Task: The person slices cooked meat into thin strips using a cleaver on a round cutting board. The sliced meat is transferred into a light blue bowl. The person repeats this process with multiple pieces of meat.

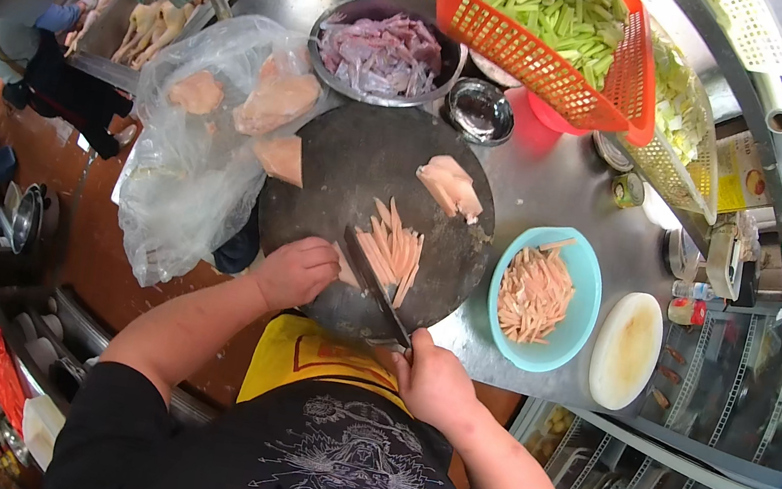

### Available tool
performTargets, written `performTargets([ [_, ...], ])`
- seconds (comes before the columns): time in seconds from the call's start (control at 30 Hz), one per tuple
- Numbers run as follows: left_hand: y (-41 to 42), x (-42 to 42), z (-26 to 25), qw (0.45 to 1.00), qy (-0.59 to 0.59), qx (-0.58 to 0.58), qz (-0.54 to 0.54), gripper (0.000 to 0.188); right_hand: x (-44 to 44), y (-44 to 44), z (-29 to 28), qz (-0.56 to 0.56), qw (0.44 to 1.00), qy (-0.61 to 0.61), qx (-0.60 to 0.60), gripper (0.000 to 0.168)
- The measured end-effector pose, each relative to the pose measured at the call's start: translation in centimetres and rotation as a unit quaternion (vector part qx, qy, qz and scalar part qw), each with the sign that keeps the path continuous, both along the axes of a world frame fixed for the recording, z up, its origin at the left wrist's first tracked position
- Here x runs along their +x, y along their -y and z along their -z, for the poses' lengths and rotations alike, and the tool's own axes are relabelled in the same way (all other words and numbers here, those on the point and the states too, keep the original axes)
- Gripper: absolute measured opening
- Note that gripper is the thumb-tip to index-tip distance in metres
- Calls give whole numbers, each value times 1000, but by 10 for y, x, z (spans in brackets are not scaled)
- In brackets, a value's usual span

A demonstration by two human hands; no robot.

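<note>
My right hand [435, 380] is closed on the handle of a kitchen knife [380, 288], its blade angled across the near part of a round dark chopping board [329, 152]. Against the blade's left side lies a piece of pale raw meat [345, 266], pressed down by the bent fingers of my left hand [300, 270]. Just right of the blade is a pile of cut meat strips [391, 244]. A thicker meat chunk [450, 186] sits at the board's upper right, and another piece [281, 158] overlaps its left edge. More strips fill a light-blue bowl [588, 304] to the right.
Left of the board is a plastic bag [165, 211] with larger meat pieces. Behind stand a metal bowl of raw meat [454, 75], a small dark bowl [480, 111] and a red basket of cut green stalks [525, 59]. A white round block [625, 352] lies right. Another person [32, 54] stands far left.
</note>
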State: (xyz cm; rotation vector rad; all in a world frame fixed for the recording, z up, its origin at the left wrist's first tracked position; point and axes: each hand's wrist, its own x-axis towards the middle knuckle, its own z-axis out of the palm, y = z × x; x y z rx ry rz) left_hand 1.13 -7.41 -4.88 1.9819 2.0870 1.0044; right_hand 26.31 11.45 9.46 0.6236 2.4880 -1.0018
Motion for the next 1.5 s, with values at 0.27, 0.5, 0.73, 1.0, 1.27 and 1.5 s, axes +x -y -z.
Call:
performTargets([
  [0.27, 3, -1, 2, 1000, 3, 14, 8, 19, -26, 30, 35, 21, 999, -25, 5, 30],
  [0.5, 2, 0, 1, 999, -7, 29, -12, 17, -25, 21, -1, 10, 999, -27, -24, 30],
  [0.73, -11, -7, -11, 999, 25, -18, 13, 21, -13, 8, 26, 103, 987, -32, -123, 31],
  [1.0, -194, -74, -79, 997, -25, -42, 52, 36, -5, -1, 0, -57, 996, 9, -67, 32],
  [1.27, -269, -61, -70, 940, -97, -324, 40, 45, -24, 12, 29, -18, 994, -12, -106, 32],
  [1.5, -285, -52, -90, 905, -73, -404, 109, 37, -27, 9, 28, -29, 992, -14, -126, 36],
])
